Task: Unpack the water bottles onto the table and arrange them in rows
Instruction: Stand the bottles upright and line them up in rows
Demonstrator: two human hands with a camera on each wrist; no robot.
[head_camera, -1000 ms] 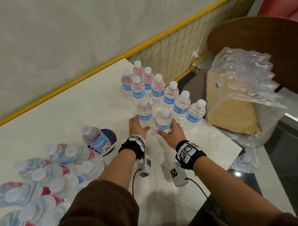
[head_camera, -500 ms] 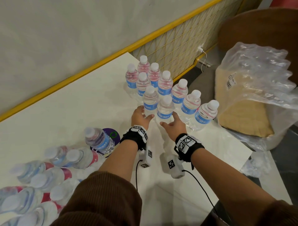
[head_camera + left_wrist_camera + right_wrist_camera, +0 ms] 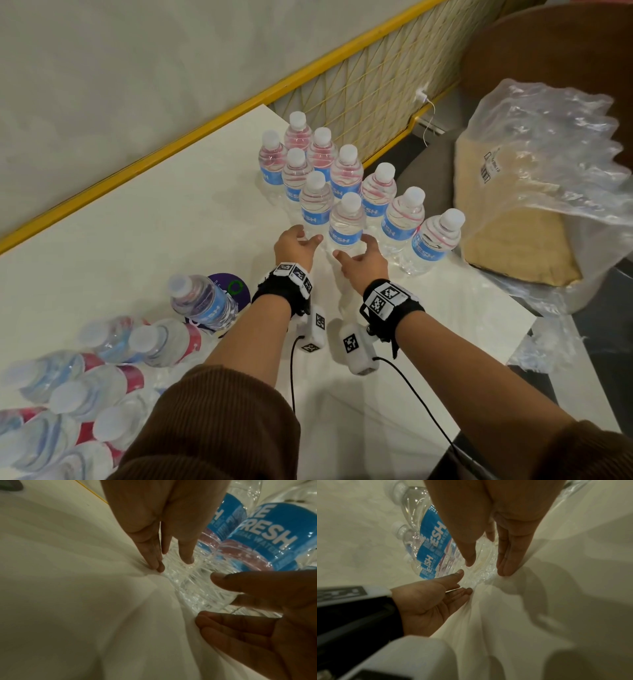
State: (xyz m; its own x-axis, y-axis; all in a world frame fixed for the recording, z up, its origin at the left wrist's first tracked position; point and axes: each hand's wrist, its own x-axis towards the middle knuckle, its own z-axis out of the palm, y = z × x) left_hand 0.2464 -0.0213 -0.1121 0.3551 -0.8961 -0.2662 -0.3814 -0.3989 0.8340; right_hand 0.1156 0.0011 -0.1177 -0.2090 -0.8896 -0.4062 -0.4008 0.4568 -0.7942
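- A heap of water bottles (image 3: 85, 383) lies on its side at the near left corner of the white table (image 3: 137, 246), caps pointing various ways.
- Just beyond the heap, one lying bottle (image 3: 203, 303) rests partly over a purple disc (image 3: 236, 286) on the table.
- The left hand (image 3: 294, 245) reaches forward with fingers straight and loosely spread, thumb out to the right; its fingertips (image 3: 158, 563) touch the table right at the base of the left front bottle (image 3: 315, 205), and it holds nothing.
- The standing bottles form two slanting rows near the far right corner of the table, blue labels facing the person, white caps up.
- The right front bottle (image 3: 346, 222) stands between the two hands, beside the left front one.
- The right hand (image 3: 363, 262) is likewise spread and flat-fingered, thumb pointing left, its fingers (image 3: 506, 563) down by the base of that bottle; whether they touch the plastic cannot be told.
- The end bottle (image 3: 433, 240) closes the right-hand row, near the table's edge.
- Past the edge, a crumpled clear plastic wrap (image 3: 548, 164) sits around a piece of brown cardboard (image 3: 513, 233).
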